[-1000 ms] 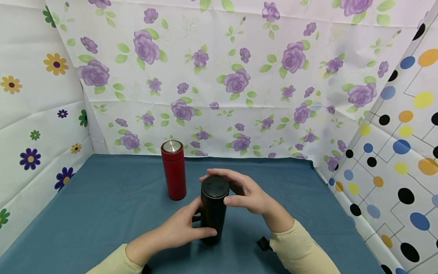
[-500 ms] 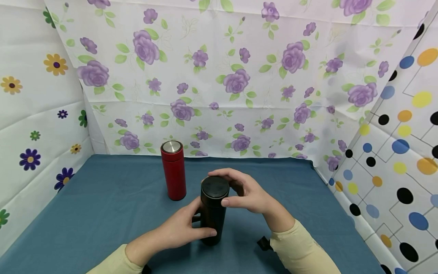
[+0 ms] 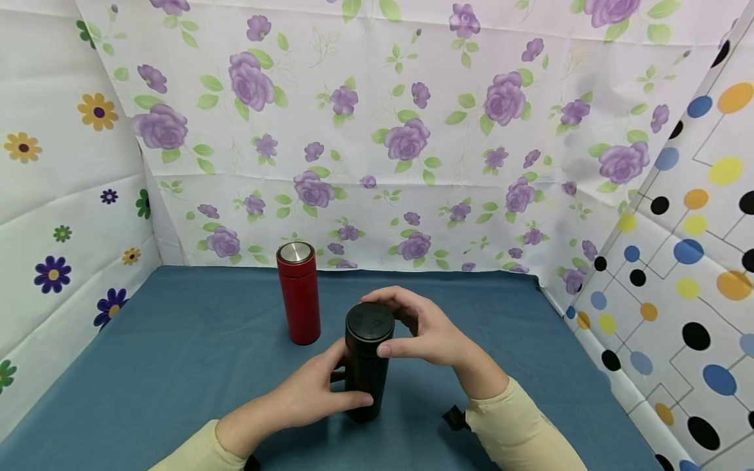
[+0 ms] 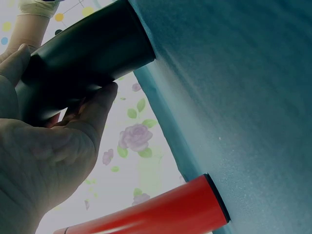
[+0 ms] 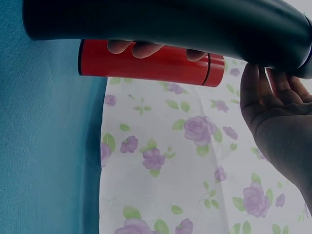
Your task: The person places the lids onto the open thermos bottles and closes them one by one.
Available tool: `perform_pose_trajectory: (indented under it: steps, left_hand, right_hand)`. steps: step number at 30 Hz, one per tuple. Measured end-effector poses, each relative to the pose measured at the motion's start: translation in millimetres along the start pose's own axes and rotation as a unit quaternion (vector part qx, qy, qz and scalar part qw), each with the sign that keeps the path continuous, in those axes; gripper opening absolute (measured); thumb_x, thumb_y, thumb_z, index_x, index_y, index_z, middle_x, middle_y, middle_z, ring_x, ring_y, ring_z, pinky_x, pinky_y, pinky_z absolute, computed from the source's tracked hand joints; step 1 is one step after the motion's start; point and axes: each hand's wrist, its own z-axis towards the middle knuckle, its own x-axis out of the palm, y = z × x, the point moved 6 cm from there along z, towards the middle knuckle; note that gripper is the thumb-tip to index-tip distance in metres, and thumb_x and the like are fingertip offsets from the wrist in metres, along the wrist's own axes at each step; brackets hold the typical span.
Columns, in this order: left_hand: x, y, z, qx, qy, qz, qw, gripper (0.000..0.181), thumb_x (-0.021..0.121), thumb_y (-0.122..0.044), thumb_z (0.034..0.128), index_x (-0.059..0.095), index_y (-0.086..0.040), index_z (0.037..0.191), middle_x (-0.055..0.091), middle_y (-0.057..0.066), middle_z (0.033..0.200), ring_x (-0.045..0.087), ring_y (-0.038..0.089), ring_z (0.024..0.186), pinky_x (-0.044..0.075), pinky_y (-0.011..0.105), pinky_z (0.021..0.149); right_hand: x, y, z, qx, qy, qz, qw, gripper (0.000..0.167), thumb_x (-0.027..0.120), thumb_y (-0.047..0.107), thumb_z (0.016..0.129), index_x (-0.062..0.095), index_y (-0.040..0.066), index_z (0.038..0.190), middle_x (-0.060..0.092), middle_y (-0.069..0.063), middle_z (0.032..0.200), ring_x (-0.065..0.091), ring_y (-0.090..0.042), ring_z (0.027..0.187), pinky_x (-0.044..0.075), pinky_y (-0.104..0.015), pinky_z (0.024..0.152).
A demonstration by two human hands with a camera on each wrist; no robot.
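A black thermos bottle (image 3: pixel 368 366) stands upright on the blue cloth, its dark lid (image 3: pixel 370 320) on top. My left hand (image 3: pixel 309 386) grips its body from the left, thumb across the front and fingers round the far side. Around the lid, my right hand (image 3: pixel 427 330) curls from the right, thumb at the near side and fingers behind. Fingertips touch the black bottle (image 5: pixel 170 24) near its top in the right wrist view. A red thermos bottle (image 3: pixel 300 294) with a silver top stands upright behind and to the left, apart from both hands.
Blue cloth (image 3: pixel 206 340) covers the table. A purple-flowered sheet (image 3: pixel 377 131) hangs along the back, with a daisy-print sheet (image 3: pixel 71 216) at left and a dotted sheet (image 3: pixel 677 261) at right. A small black object (image 3: pixel 455 418) shows at the right sleeve.
My right hand has turned slightly round the lid, its thumb shifting left along the near side and its fingers drawing back to the right. My left hand and both bottles stay in place.
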Motion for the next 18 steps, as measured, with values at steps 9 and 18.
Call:
perform_pose_trajectory:
  steps: [9,18]
  left_hand:
    - [0.4,0.1,-1.3,0.0,-0.002,-0.001,1.0,0.073,0.087,-0.039,0.0998,0.046,-0.033,0.16,0.066,-0.009,0.142,0.062,0.019,0.139,0.049,0.065,0.118]
    - [0.5,0.0,-1.0,-0.001,-0.001,-0.002,1.0,0.073,0.087,-0.039,0.0997,0.046,-0.034,0.16,0.066,-0.009,0.142,0.062,0.019,0.139,0.049,0.064,0.119]
  right_hand:
    - [0.4,0.0,0.0,0.004,-0.006,-0.017,0.9998,0.066,0.086,0.035,0.102,0.059,0.006,0.154,0.069,-0.016,0.138,0.069,-0.031,0.123,0.059,-0.043,0.107]
    - [-1.2,0.5,-0.9,0.009,-0.012,-0.025,0.9996,0.065,0.087,0.034,0.1,0.059,0.008,0.152,0.069,-0.015,0.139,0.07,-0.03,0.122,0.059,-0.042,0.105]
